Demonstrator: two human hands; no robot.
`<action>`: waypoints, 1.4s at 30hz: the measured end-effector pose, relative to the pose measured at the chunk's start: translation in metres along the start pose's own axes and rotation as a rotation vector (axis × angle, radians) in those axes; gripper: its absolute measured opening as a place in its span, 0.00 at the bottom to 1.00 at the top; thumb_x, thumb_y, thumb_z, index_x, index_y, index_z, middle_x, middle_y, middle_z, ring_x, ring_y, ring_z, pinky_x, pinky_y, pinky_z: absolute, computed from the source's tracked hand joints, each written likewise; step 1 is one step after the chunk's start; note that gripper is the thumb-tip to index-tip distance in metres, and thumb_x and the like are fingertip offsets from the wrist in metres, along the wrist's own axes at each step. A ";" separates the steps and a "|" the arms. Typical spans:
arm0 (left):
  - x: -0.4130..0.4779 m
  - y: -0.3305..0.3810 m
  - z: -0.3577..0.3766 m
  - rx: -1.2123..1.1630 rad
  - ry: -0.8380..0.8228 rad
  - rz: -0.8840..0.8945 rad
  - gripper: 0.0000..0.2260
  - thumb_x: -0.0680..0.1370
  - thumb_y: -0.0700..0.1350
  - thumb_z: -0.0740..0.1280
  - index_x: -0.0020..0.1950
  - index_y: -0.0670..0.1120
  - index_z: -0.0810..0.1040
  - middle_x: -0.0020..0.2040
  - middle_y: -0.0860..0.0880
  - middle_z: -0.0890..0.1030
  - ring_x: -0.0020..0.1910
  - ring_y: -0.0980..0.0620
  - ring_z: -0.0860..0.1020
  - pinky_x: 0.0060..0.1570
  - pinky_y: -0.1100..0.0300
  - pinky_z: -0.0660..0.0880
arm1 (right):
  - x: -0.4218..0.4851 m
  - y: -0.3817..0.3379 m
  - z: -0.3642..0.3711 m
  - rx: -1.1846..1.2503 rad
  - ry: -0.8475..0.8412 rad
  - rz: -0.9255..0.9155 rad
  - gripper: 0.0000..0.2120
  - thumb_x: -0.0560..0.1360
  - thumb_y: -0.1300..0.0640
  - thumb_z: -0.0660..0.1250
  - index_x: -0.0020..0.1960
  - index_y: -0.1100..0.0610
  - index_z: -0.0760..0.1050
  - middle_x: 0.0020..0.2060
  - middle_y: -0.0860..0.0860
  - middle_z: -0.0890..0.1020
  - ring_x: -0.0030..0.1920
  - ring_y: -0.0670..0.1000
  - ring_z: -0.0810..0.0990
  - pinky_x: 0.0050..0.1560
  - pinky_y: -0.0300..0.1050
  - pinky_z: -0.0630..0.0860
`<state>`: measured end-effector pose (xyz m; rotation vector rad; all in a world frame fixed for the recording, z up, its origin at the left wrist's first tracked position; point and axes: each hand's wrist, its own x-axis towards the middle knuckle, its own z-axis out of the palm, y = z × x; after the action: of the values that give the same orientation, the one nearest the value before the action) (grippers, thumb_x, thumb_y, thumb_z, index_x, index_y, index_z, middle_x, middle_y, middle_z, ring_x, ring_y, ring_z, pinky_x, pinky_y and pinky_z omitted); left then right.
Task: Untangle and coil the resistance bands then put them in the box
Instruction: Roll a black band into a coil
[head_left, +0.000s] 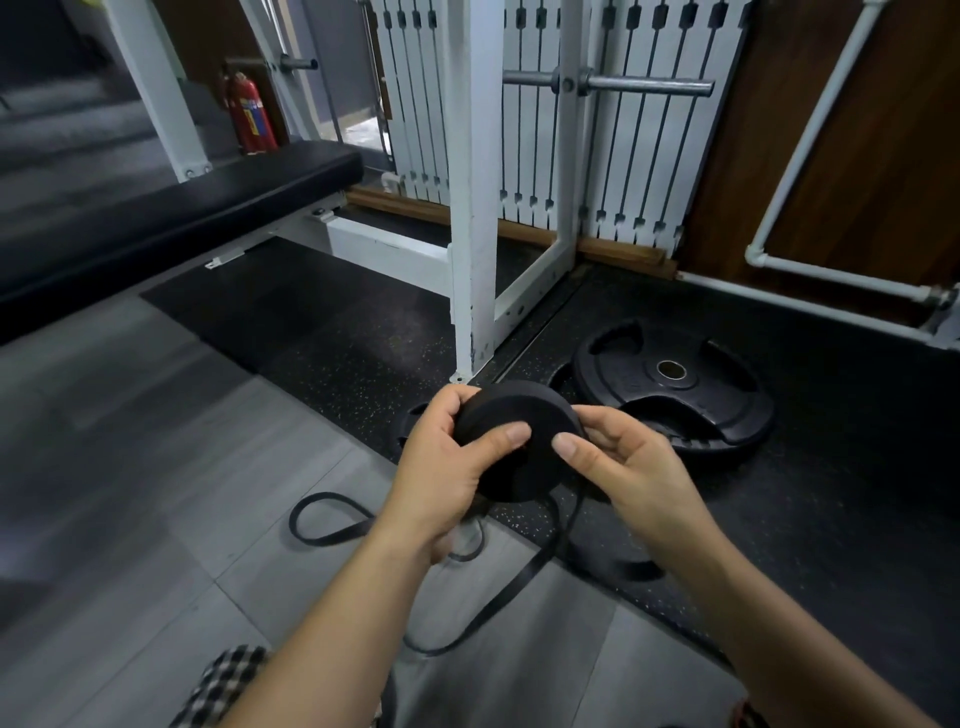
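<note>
1. Checked cloth (228, 686) sits lowest in view, left of and below the coil, with both forearms reaching up past it.
2. Left hand (447, 467) grips the coil (519, 405), a flat black roll of band held in the air. Its thumb lies across the face and its fingers curl behind the left edge.
3. Right hand (618, 462) clamps the coil's right edge, thumb on the face and fingers curled behind.
4. Loose band (332, 540) trails below the coil onto the floor, looping out to the left.
5. Step in hand, as I judge it: winding the tail onto the roll. It would go best with the left thumb pinning the last turn while the right hand feeds the strap flat and lightly taut. Any twist should be shaken out of the floor loop before it reaches the roll.
6. No box is in view, so putting the band away looks some way off.
7. Grey floor (130, 441) lies left of the coil, and a speckled black mat (337, 338) lies behind it.
8. Well left of the coil and beyond it are a padded bench (182, 208) and a red extinguisher (249, 111). A white post (472, 208) stands just behind the coil, and stacked plates (675, 395) lie to its right.
</note>
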<state>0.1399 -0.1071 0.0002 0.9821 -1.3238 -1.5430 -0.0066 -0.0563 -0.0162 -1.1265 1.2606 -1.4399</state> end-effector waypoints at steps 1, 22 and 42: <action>-0.001 0.002 0.002 -0.073 0.030 -0.018 0.09 0.72 0.34 0.69 0.48 0.42 0.73 0.40 0.48 0.80 0.35 0.59 0.79 0.32 0.66 0.76 | 0.000 0.000 0.002 -0.001 -0.008 0.002 0.11 0.69 0.59 0.69 0.49 0.49 0.77 0.45 0.45 0.85 0.49 0.45 0.83 0.49 0.36 0.78; -0.004 -0.008 -0.005 -0.572 0.149 -0.271 0.15 0.74 0.42 0.66 0.60 0.40 0.73 0.50 0.42 0.81 0.46 0.49 0.81 0.39 0.57 0.80 | 0.001 0.010 0.024 0.260 -0.030 0.056 0.10 0.75 0.65 0.62 0.53 0.56 0.77 0.47 0.50 0.85 0.50 0.47 0.83 0.45 0.34 0.77; 0.006 0.004 -0.006 -0.006 0.122 -0.070 0.11 0.71 0.36 0.71 0.49 0.45 0.74 0.43 0.48 0.81 0.40 0.55 0.80 0.32 0.66 0.76 | 0.007 0.005 0.004 0.016 0.008 0.032 0.08 0.75 0.63 0.64 0.49 0.53 0.78 0.40 0.44 0.85 0.42 0.41 0.83 0.40 0.30 0.76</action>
<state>0.1437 -0.1153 0.0028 1.1111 -1.2103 -1.5135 -0.0034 -0.0645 -0.0201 -1.0863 1.2656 -1.4292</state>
